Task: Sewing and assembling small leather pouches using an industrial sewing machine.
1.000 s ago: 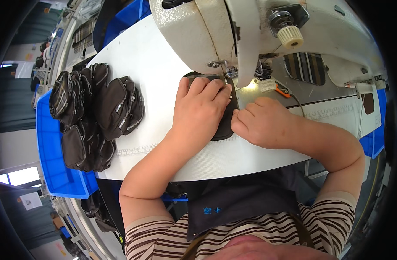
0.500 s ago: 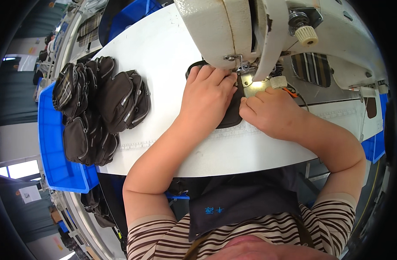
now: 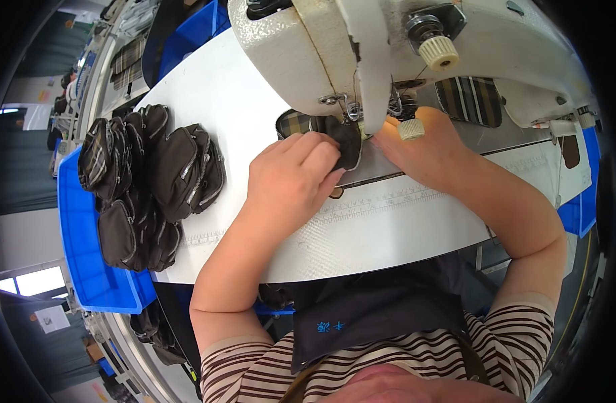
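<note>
Head view: Dark-brown fabric pouch with plaid lining [image 3: 349,142] lies bunched at the far side of the left hand [image 3: 288,176], which pinches it, by a white metal sewing machine [image 3: 291,60]; farther right, the right hand [image 3: 425,151] hides its grip; long axis unclear.

A head-worn fisheye looks down — close above the hands [image 3: 288,178].

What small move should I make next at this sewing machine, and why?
I'd probably ease your right hand back slightly from the white metal sewing machine before its needle runs: the hand reaches in close to the stitching spot, its fingers partly hidden by machine parts. Your left hand has hold of the dark brown fabric pouch, so that seems manageable.
</note>
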A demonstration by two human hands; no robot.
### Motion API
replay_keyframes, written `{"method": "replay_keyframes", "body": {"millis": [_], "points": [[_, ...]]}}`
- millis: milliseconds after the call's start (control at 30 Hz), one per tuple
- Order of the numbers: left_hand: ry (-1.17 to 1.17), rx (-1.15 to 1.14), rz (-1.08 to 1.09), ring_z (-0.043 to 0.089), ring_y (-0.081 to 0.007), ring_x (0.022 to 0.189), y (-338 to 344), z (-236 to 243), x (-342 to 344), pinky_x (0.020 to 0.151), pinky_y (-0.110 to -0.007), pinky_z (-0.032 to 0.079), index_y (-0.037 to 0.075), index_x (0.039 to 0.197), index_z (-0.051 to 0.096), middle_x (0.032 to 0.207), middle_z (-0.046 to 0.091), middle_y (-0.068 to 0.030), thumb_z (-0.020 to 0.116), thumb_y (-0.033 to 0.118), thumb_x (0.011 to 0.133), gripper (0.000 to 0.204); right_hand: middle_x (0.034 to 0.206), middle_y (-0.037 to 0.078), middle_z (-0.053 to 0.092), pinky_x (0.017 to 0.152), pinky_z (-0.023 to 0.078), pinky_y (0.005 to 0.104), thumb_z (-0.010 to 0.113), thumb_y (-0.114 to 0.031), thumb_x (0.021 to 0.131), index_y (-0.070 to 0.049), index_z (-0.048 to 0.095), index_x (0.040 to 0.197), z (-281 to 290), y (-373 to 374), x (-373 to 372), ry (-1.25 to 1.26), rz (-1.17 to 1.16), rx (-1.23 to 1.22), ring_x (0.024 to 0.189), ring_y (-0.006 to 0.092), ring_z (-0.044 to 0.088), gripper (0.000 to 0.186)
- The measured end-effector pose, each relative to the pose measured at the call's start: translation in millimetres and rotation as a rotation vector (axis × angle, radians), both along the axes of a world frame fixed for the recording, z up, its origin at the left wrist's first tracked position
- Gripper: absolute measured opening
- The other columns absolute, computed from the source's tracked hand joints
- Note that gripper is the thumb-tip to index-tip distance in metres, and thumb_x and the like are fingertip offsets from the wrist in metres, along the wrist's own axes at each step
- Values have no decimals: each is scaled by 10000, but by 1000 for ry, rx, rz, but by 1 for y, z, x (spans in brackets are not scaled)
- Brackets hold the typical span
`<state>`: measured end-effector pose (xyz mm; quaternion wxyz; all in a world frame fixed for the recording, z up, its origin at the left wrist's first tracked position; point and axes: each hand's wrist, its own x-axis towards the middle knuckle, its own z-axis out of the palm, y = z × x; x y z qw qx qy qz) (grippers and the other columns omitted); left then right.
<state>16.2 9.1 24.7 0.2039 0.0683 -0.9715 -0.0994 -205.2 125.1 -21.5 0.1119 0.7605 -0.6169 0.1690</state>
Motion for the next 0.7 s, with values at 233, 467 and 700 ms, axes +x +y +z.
{"method": "replay_keyframes", "body": {"millis": [233,467,700], "points": [[55,18,82,649,-272,713,4,-8,-4,597,-376,514,73,829,603,830,650,-60,831,188,772,262,611,54,568,499,484,408,734,-304,915,-140,627,915,-2,-3,10,-94,36,-134,563,284,626,196],[37,-12,-55,642,-286,744,1,-6,-4,698,-396,519,65,819,622,840,669,-62,846,184,736,267,625,50,557,488,472,395,729,-194,831,-122,595,882,-7,-6,12,-109,108,-146,553,278,608,160],[-54,6,117,609,-271,828,14,-3,-8,827,-384,505,82,1014,707,901,629,-44,848,127,651,392,724,21,610,528,491,337,679,-125,771,-83,629,901,8,4,13,145,272,-56,641,188,652,146]]}}
